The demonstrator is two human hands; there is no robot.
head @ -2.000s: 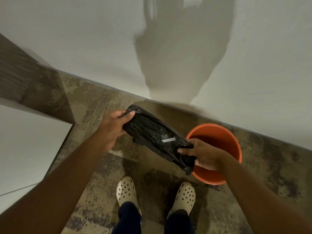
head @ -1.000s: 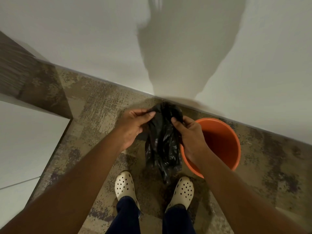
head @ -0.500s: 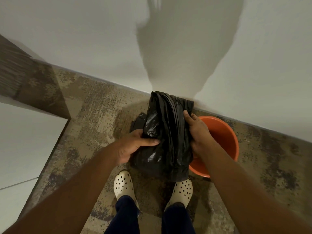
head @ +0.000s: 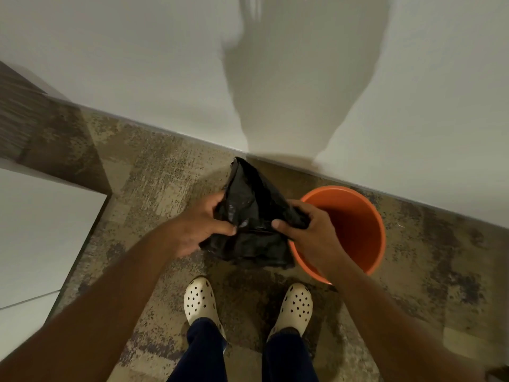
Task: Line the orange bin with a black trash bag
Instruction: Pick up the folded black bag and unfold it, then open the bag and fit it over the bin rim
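A crumpled black trash bag (head: 252,213) hangs in the air in front of me, still partly folded, with one corner pointing up toward the wall. My left hand (head: 202,226) pinches its left edge and my right hand (head: 307,231) grips its right edge. The round orange bin (head: 366,230) stands upright on the carpet just right of the bag, near the wall. It looks empty inside, and my right hand and forearm cover its near left rim.
A white wall (head: 165,64) with a baseboard runs close behind the bin. A white panel (head: 41,230) stands at the left edge. My two feet in cream perforated clogs (head: 201,299) stand on the mottled carpet directly below the bag.
The bag went from a long folded strip to a looser, wider bunch. Both hands have shifted their grip to its side edges and lowered it a little.
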